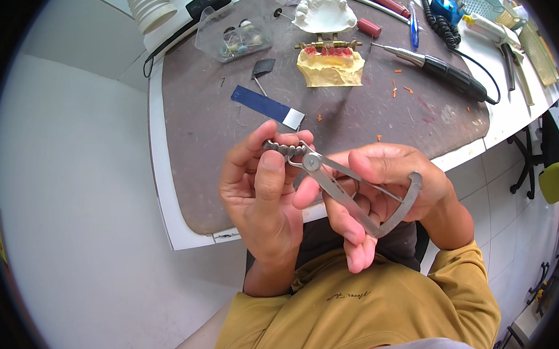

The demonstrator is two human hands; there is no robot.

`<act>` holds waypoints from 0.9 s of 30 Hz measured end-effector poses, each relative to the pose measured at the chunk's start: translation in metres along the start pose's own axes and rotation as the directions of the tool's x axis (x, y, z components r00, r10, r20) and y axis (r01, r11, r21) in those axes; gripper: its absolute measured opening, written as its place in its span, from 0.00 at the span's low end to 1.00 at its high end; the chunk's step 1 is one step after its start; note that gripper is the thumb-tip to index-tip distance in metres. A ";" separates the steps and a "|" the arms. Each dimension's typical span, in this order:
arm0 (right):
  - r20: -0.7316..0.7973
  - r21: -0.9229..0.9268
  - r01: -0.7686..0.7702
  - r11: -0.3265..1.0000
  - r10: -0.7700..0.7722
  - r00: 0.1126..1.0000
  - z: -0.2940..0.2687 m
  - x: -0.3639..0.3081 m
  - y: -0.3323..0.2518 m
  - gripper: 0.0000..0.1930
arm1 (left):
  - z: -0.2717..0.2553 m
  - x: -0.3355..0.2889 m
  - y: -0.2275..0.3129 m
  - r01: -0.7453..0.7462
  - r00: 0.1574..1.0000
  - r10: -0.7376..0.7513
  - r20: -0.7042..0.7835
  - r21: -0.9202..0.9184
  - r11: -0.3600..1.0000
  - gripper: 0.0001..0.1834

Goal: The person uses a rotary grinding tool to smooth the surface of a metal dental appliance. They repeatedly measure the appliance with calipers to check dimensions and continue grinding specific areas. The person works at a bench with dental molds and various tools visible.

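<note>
My left hand (261, 194) pinches a small grey metal dental bridge (283, 149), a curved row of tooth shapes, between thumb and fingers. My right hand (392, 182) grips a silver thickness caliper (339, 187) by its long arms, the thumb on the upper one. The caliper's short curved jaws reach the right end of the bridge; whether both tips touch it I cannot tell. Beyond my hands stands a hinged articulator (329, 44) carrying a white upper tooth model (324, 11) and a yellowish lower model (331, 68) with red on its teeth.
On the brown mat (198, 159) lie a blue strip with a white end (267, 106), a sandpaper mandrel (262, 68), orange scraps and a clear box (236, 36) of small parts. A black rotary handpiece (450, 76) and its coiled cord lie far right, near a blue bur stand (448, 6).
</note>
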State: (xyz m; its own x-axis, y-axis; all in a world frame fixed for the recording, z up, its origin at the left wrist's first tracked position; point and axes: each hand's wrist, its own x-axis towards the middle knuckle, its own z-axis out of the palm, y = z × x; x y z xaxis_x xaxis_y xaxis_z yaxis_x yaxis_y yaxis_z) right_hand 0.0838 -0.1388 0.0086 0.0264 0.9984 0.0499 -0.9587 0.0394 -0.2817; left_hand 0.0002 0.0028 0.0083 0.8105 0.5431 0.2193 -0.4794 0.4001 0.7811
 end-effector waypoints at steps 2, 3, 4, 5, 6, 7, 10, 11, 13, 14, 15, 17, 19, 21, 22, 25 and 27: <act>0.004 0.000 -0.003 1.000 0.003 1.000 -0.001 0.000 0.000 0.29 | 0.000 -0.001 0.001 0.008 1.000 -0.008 0.008 -0.006 1.000 0.14; 0.000 -0.106 -0.002 0.994 0.002 1.000 0.003 0.000 -0.003 0.29 | -0.001 -0.001 0.001 0.003 1.000 -0.003 -0.001 -0.004 1.000 0.14; -0.005 -0.210 -0.001 0.978 0.000 1.000 0.005 0.001 -0.004 0.30 | 0.000 -0.002 0.000 -0.001 1.000 0.001 -0.011 -0.003 1.000 0.14; -0.005 -0.207 0.003 0.978 -0.004 1.000 0.006 0.001 -0.004 0.30 | 0.000 -0.002 0.000 -0.005 1.000 0.005 -0.019 -0.003 1.000 0.14; -0.005 -0.204 0.006 0.979 -0.007 1.000 0.006 0.001 -0.004 0.30 | 0.000 -0.002 0.000 -0.008 1.000 0.008 -0.018 -0.003 1.000 0.13; -0.005 -0.201 0.010 0.980 -0.011 1.000 0.006 0.001 -0.003 0.30 | 0.000 -0.002 0.000 -0.012 1.000 0.012 -0.017 -0.004 1.000 0.13; -0.041 -0.207 0.002 0.978 -0.011 0.999 0.009 0.001 -0.004 0.31 | -0.001 -0.002 -0.001 -0.013 1.000 0.013 -0.020 -0.012 1.000 0.13; -0.051 -0.221 0.004 0.975 -0.016 0.999 0.011 0.001 -0.004 0.31 | -0.001 -0.002 -0.001 -0.013 1.000 0.013 -0.021 -0.016 1.000 0.13; -0.070 -0.248 0.008 0.969 -0.026 0.997 0.013 0.001 -0.005 0.32 | 0.000 -0.002 0.000 -0.006 1.000 0.005 -0.021 -0.019 1.000 0.13; -0.073 -0.231 0.009 0.973 -0.027 0.997 0.013 0.001 -0.004 0.32 | 0.000 -0.002 0.000 -0.003 1.000 0.002 -0.021 -0.021 1.000 0.13; -0.077 -0.213 0.010 0.977 -0.027 0.997 0.013 0.001 -0.004 0.33 | 0.000 -0.002 0.000 -0.007 1.000 0.007 -0.018 -0.015 1.000 0.13; -0.082 -0.109 0.016 0.994 -0.025 0.996 0.011 0.001 -0.002 0.33 | 0.000 -0.002 0.000 -0.014 1.000 0.014 -0.012 -0.004 1.000 0.13; -0.084 -0.023 0.020 1.000 -0.022 0.996 0.008 0.001 0.000 0.34 | 0.001 -0.001 0.001 -0.006 1.000 0.006 -0.008 -0.004 1.000 0.13; -0.081 -0.109 0.003 0.994 -0.012 0.997 0.010 0.003 -0.002 0.35 | -0.001 -0.002 0.001 -0.007 1.000 0.007 -0.016 -0.004 1.000 0.13; -0.079 -0.195 -0.007 0.981 -0.008 0.997 0.011 0.004 -0.003 0.35 | -0.002 -0.003 0.001 -0.009 1.000 0.009 -0.020 -0.008 1.000 0.13; -0.090 -0.211 0.013 0.977 -0.033 0.995 0.014 0.002 -0.004 0.36 | 0.002 -0.002 0.000 -0.014 0.999 0.013 -0.038 -0.012 1.000 0.13; -0.080 -0.138 0.000 0.990 -0.011 0.997 0.011 0.003 -0.003 0.36 | 0.003 -0.006 -0.003 -0.008 0.999 0.010 -0.030 0.051 0.999 0.14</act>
State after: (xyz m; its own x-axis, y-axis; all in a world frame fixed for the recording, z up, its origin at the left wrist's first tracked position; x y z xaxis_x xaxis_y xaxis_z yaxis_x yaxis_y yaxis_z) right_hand 0.0839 -0.1367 0.0197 0.0593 0.9980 -0.0235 -0.9104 0.0444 -0.4114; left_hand -0.0016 -0.0041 0.0065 0.7952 0.5692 0.2092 -0.4684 0.3574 0.8080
